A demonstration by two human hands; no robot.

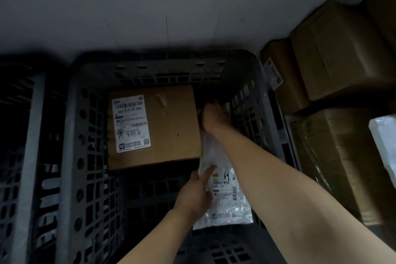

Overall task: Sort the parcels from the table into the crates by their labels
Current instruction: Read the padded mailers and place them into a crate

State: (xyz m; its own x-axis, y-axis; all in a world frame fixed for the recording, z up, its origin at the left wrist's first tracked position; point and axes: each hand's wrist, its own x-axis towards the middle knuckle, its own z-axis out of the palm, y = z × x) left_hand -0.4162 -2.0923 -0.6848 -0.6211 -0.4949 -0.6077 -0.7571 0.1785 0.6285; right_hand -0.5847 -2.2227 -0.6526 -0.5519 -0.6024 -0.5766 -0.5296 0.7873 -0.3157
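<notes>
The right arm (267, 173) hides part of the bag (227, 203). Fingers of the right hand (214, 117) vanish in shadow.

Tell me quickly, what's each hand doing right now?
Left hand: holding the white mailer bag by its near edge.
Right hand: at the bag's far end; grip cannot be told.

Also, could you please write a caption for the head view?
In a grey crate, the left hand and right hand hold a white parcel beside a labelled cardboard box.
</notes>
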